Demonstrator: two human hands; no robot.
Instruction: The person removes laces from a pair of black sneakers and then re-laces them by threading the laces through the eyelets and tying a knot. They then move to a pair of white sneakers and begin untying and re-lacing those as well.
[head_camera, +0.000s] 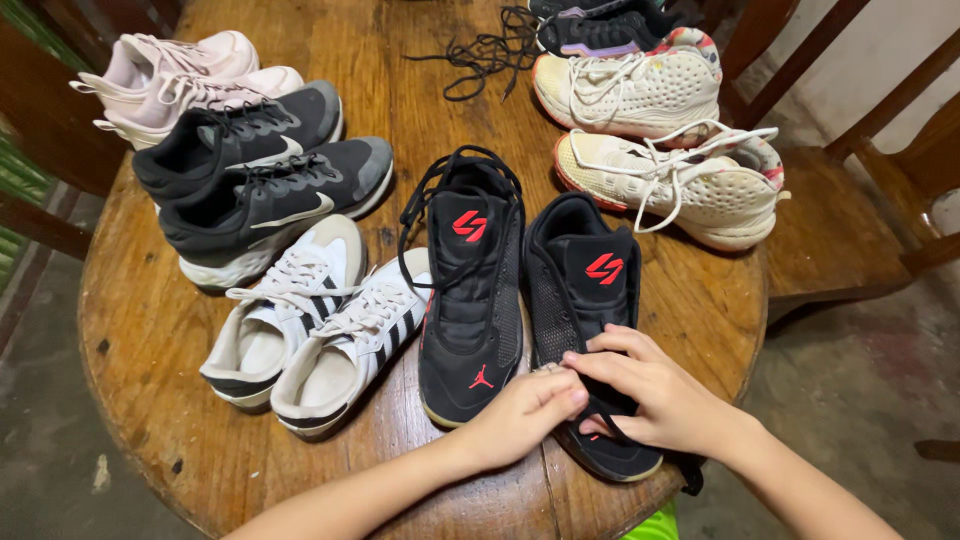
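Black mesh sneaker with a red tongue mark (585, 310) lies toe-near on the round wooden desk (150, 330), just right of its laced twin (470, 290), while both hands (525, 412) (655, 395) pinch its loose black lace (605, 425) at the toe eyelets, steadying it for threading.
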